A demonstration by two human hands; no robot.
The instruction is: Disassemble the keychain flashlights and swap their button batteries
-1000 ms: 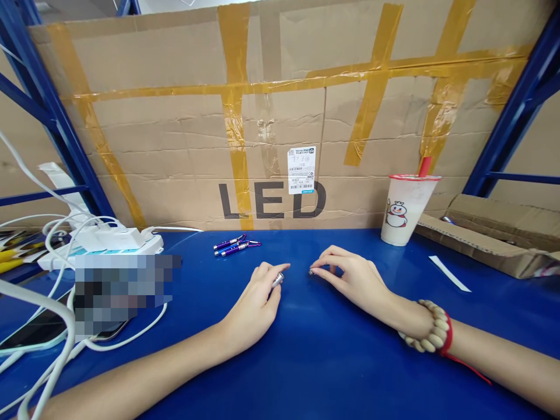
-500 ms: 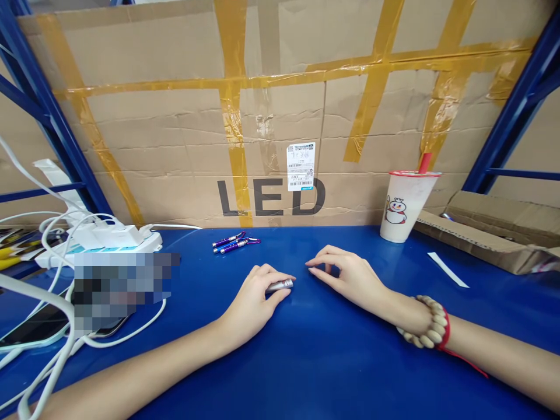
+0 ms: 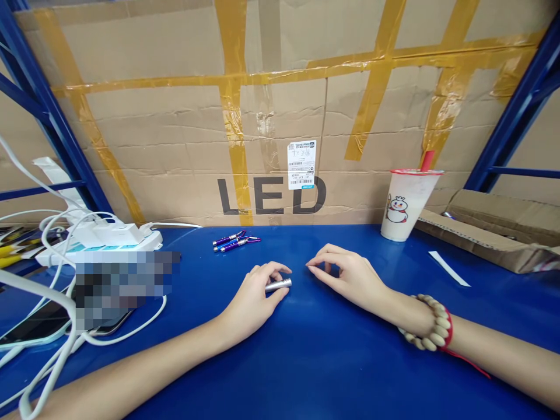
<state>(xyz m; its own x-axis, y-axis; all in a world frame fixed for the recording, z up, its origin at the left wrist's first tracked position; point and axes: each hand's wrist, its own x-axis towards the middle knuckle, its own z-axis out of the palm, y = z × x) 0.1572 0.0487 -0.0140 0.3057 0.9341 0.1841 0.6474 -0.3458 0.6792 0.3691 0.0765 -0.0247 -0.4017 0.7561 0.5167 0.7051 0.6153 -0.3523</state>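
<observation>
My left hand (image 3: 252, 294) rests on the blue tabletop (image 3: 306, 361), its fingers curled around a small silver metal tube (image 3: 279, 285). The tube lies between thumb and fingers, its far end pointing right; the near end is hidden in the hand. The index finger arches above it. To the right, my right hand (image 3: 352, 274) rests on the table with thumb and index fingertips nearly together and nothing visible between them. Beyond my left hand lie purple keychain penlights (image 3: 234, 241) with silver fittings and small clips.
A white power strip (image 3: 109, 248) with tangled cables and a phone (image 3: 37, 324) occupy the left side. At the right stand a drink cup (image 3: 406, 204) with a red straw and an open cardboard box (image 3: 490, 245). A white paper strip (image 3: 449, 268) lies nearby. A taped carton (image 3: 184, 146) forms the back.
My left index finger has lifted off the silver tube, showing more of its side. My right hand has barely moved. The view has shifted slightly.
</observation>
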